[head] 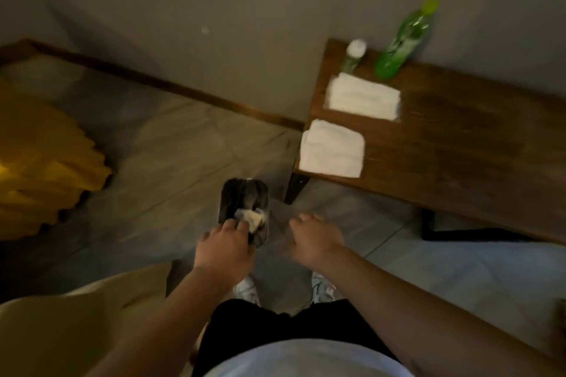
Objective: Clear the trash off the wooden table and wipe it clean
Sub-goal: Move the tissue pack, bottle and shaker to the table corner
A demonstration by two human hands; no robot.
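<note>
A small dark trash bin (244,193) with a shiny liner stands on the floor in front of my feet. Crumpled pale trash (249,217) lies inside it at the near side. My left hand (223,249) is at the bin's near rim, its fingertips touching or just beside the crumpled trash; blur hides whether it grips anything. To the right of the bin, my right hand (312,239) hovers empty with its fingers loosely spread. The wooden table (459,138) is at the right and holds two folded white cloths (363,98) (332,148).
A tall green bottle (401,43) and a small white-capped bottle (353,55) stand at the table's far corner by the wall. A yellow pleated object (46,162) is on the floor at the left. A beige cushion (76,315) lies near my left arm.
</note>
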